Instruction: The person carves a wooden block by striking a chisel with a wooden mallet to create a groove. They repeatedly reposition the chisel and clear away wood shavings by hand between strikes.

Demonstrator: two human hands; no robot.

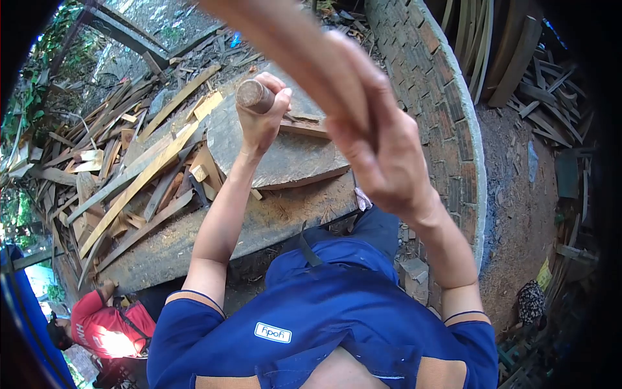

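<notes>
My left hand is closed round the round wooden handle of a chisel, whose thin shaft points right toward a piece of wood. This workpiece lies on a large round wooden slab and has a dark notch in its top. Raised close to the camera on the right, my right hand grips a long wooden piece, which slants to the upper left over the slab. Its far end runs out of the frame, and it hides part of the slab and perhaps the workpiece's right end.
Wood offcuts are heaped left of the slab on a long bench. A curved brick wall runs along the right. A person in red sits at the lower left. More planks lean at the upper right.
</notes>
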